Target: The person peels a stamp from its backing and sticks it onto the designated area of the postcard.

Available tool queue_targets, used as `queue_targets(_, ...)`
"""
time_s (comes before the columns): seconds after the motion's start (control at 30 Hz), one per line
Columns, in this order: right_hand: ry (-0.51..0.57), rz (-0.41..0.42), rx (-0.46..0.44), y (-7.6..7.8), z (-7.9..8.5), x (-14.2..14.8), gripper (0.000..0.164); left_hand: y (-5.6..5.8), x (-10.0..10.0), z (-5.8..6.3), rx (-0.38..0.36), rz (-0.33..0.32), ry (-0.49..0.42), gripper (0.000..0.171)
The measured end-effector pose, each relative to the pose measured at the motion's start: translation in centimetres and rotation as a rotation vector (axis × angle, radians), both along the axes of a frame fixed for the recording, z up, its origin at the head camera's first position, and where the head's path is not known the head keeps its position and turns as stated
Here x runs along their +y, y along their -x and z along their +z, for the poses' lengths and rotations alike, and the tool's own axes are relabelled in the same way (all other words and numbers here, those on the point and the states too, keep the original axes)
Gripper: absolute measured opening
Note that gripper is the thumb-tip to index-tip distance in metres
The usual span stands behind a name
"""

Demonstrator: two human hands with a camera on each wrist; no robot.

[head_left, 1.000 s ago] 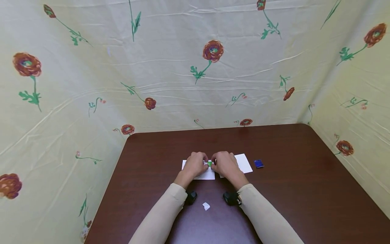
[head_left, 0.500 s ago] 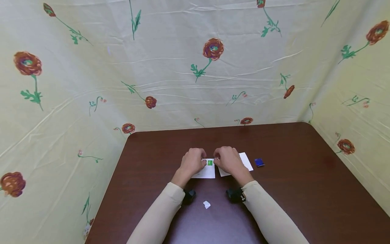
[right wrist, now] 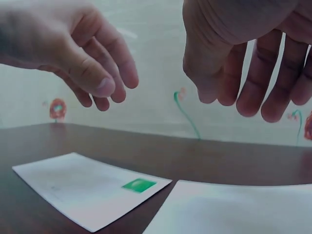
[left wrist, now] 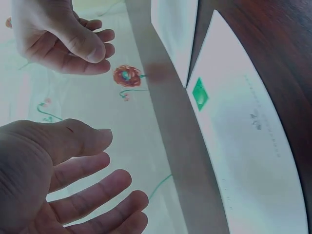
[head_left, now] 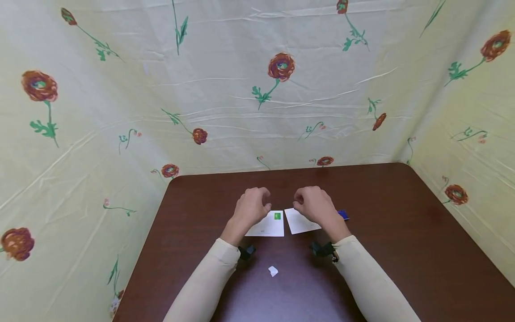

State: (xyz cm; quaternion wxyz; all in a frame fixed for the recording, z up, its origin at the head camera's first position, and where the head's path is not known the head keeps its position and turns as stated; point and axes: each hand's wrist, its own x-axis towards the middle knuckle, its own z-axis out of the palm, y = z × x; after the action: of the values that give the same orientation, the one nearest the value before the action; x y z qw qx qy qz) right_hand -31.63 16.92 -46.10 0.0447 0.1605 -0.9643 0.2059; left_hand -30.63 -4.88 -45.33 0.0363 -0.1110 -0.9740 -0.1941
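My left hand hovers above the left part of a white envelope that bears a green stamp in its upper right corner. Faint printed lines run across the envelope's face in the left wrist view. My right hand is raised over a second white envelope or card, plain on its visible side, lying slightly turned just right of the first. Both hands hold nothing; in the left wrist view the left fingers are spread and loosely bent, and the right fingers hang relaxed in the right wrist view.
A small white paper scrap lies on the dark brown table between the forearms. Partly behind the right wrist is a small blue packet. A flowered curtain surrounds the table's far and side edges.
Both hands have let go of the stamp area, lifted and drawn apart, the left hand leftward and the right hand rightward. The green stamp now shows fully on the envelope.
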Motion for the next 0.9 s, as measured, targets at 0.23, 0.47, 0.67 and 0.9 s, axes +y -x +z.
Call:
queue_targets(0.23, -0.012, 0.009, -0.011, -0.5, 1.4, 2.2, 0.020, -0.5, 0.9, 0.4, 0.034, -0.017, 0.005, 0.040)
queue_targets(0.47, -0.010, -0.003, -0.045, -0.8, 2.0, 4.4, 0.026, -0.8, 1.7, -0.1, 0.012, -0.060, 0.032, 0.051)
queue_targets(0.67, -0.017, -0.037, -0.068, -0.7, 2.2, 5.7, 0.028, -0.6, 2.7, -0.8, 0.012, -0.118, 0.092, 0.053)
queue_targets(0.9, -0.034, -0.062, -0.067, -0.3, 2.1, 7.1, 0.025, -0.4, 4.1, -1.8, 0.022, -0.170, 0.189, 0.053)
